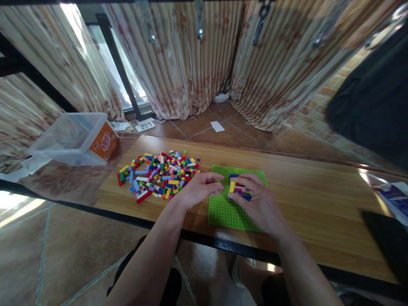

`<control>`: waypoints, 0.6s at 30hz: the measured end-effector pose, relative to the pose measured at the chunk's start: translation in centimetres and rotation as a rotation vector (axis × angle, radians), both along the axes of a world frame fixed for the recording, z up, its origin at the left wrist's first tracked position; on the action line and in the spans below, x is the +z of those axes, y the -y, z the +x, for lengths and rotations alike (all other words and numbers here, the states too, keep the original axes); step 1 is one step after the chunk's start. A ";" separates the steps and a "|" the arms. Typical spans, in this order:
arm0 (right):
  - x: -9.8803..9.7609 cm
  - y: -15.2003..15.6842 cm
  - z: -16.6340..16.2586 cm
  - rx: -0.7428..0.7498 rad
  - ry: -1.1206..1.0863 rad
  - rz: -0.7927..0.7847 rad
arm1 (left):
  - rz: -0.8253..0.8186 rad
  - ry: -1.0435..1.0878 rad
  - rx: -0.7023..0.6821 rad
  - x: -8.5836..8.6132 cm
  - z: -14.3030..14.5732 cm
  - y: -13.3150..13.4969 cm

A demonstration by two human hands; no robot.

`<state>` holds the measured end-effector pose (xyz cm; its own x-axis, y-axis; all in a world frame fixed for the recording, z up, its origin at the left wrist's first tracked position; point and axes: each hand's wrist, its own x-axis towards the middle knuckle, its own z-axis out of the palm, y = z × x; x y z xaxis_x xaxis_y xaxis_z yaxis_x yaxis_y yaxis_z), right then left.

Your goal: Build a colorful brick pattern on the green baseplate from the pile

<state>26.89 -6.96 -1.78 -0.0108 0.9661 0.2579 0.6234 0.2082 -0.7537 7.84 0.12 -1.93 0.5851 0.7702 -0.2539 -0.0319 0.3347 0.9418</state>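
Note:
My right hand (257, 199) is over the green studded baseplate (223, 214), thumb and fingers closed on the two ends of a yellow toy brick (231, 187). Blue, red and purple bricks (244, 193) show behind it on the baseplate, partly hidden under my fingers. Whether the yellow brick is joined to them I cannot tell. My left hand (204, 187) hovers at the baseplate's left edge, thumb and fingers apart with nothing between them. Left of it, a loose pile of mixed coloured bricks (165, 172) is spread over the table.
The wooden table (312, 199) has a dark front edge. A clear plastic bin (73, 140) with an orange label stands on the floor to the left. A dark flat object (382, 242) and papers (397, 199) are at the right end. Curtains (178, 63) hang behind.

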 end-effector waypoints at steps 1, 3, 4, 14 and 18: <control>-0.1 0.0 0.6 -0.020 0.009 -0.006 | 0.006 -0.033 0.022 -0.1 0.1 0.0; -0.4 0.0 1.5 -0.034 0.065 -0.008 | 0.037 -0.091 0.052 -0.5 0.3 -0.1; -0.6 0.0 1.9 -0.026 0.112 0.003 | 0.059 -0.116 0.058 -0.7 0.5 -0.1; -1.6 0.0 2.0 0.070 0.455 0.130 | 0.434 -0.351 0.056 -2.1 2.1 0.9; -1.8 0.0 1.9 0.069 0.489 0.140 | 0.519 -0.452 0.036 -1.6 2.8 1.5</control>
